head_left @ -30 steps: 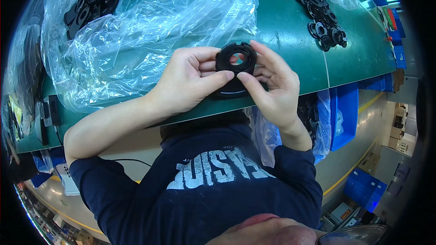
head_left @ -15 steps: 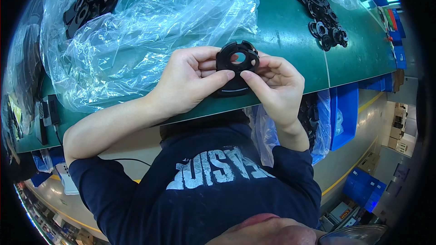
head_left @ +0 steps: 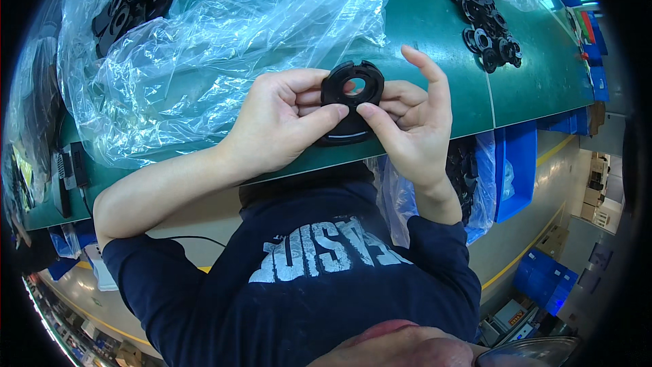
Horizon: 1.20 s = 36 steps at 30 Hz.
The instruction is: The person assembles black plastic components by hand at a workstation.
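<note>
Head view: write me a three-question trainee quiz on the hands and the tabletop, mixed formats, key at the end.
1. True or false: the left hand and the right hand both touch the black part with the round opening.
2. What lies spread on the green table, left of the right hand? A) a folded towel; B) clear plastic; C) a wooden tray.
3. Fill in: one of the right hand's fingers is ____, clear of the part.

Key: 1 true; 2 B; 3 raised.

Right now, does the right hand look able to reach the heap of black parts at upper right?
Probably yes: green tabletop lies between the right hand and the heap of black parts, with nothing visibly blocking, though it would first have to release the black ring piece.
</note>
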{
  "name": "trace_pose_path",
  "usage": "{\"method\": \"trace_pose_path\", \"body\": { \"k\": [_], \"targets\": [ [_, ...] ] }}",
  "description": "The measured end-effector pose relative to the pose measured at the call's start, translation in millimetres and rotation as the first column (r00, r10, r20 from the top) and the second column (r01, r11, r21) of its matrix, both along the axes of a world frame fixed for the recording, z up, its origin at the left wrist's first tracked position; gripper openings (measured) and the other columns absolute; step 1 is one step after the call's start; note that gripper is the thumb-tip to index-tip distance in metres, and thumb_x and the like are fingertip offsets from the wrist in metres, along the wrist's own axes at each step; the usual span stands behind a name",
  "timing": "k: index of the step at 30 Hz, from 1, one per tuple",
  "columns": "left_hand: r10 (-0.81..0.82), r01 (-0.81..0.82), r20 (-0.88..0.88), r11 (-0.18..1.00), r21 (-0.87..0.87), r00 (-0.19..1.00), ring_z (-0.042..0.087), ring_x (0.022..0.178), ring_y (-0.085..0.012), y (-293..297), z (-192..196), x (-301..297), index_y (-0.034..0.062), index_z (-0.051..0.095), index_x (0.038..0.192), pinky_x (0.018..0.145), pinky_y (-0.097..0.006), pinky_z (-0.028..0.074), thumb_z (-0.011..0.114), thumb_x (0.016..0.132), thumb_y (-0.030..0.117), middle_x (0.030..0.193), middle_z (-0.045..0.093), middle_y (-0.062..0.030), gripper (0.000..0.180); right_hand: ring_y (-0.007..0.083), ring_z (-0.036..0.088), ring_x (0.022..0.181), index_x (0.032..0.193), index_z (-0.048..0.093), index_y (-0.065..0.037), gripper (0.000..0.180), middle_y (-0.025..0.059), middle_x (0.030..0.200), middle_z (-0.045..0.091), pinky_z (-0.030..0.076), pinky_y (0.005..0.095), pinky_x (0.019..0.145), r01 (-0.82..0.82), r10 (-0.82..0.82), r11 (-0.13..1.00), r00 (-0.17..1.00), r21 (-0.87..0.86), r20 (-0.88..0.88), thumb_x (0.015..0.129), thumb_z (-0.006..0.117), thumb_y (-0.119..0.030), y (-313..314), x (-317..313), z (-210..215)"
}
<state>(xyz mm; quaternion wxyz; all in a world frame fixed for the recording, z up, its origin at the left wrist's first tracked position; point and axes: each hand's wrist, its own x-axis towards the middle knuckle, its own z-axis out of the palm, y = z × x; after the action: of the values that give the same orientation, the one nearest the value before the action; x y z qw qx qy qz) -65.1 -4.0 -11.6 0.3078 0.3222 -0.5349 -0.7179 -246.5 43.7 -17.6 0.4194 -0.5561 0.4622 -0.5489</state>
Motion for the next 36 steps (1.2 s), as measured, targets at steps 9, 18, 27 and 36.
{"method": "trace_pose_path", "body": {
  "k": [9, 18, 27, 36],
  "targets": [
    [-0.055, 0.056, -0.02, 0.995, 0.082, 0.998, 0.061, 0.088, -0.0122, -5.1, -2.4, 1.8, -0.0061, 0.053, 0.116, 0.079, -0.026, 0.05, 0.053, 0.089, 0.006, 0.098, 0.063, -0.0094, 0.029, 0.0161, 0.064, 0.087, 0.124, 0.041, 0.003, 0.052, 0.0157, 0.095, 0.064, 0.051, 0.0241, 0.076, -0.008, 0.004, 0.999, 0.997, 0.052, 0.078, 0.078, 0.063, 0.009, 0.3, -2.6, 1.1],
    [-0.026, 0.029, -0.054, 0.998, 0.058, 0.998, 0.058, 0.081, -0.0065, -1.3, -4.7, 0.2, -0.0079, 0.055, 0.112, 0.068, -0.019, 0.047, 0.058, 0.084, 0.001, 0.094, 0.064, -0.0073, 0.03, 0.0169, 0.064, 0.089, 0.126, 0.042, 0.007, 0.052, 0.0165, 0.097, 0.064, 0.05, 0.0243, 0.077, -0.069, 0.064, 0.989, 0.997, 0.134, 0.039, 0.077, 0.06, 0.013, -3.5, -5.9, 4.8],
    [-0.034, 0.043, -0.116, 0.997, 0.07, 0.993, 0.057, 0.098, -0.0112, -2.8, -4.4, -1.4, -0.0046, 0.049, 0.121, 0.083, -0.023, 0.047, 0.058, 0.085, 0.0, 0.108, 0.06, -0.0099, 0.038, 0.0144, 0.064, 0.083, 0.119, 0.05, 0.005, 0.042, 0.013, 0.091, 0.065, 0.052, 0.0229, 0.073, -0.001, -0.01, 0.996, 0.992, 0.088, 0.129, 0.079, 0.063, 0.007, -1.1, -4.9, 3.8],
    [-0.073, 0.056, -0.165, 0.992, -0.11, 0.984, 0.055, 0.103, -0.0136, 0.9, 1.9, -2.6, -0.0012, 0.042, 0.129, 0.09, -0.027, 0.044, 0.058, 0.084, 0.003, 0.111, 0.056, -0.0087, 0.047, 0.0132, 0.063, 0.079, 0.093, 0.063, 0.006, 0.016, 0.0119, 0.088, 0.066, 0.051, 0.022, 0.069, 0.142, -0.141, 0.984, 0.99, -0.105, 0.015, 0.077, 0.066, 0.006, -0.9, -1.8, -1.2]
  ]
}}
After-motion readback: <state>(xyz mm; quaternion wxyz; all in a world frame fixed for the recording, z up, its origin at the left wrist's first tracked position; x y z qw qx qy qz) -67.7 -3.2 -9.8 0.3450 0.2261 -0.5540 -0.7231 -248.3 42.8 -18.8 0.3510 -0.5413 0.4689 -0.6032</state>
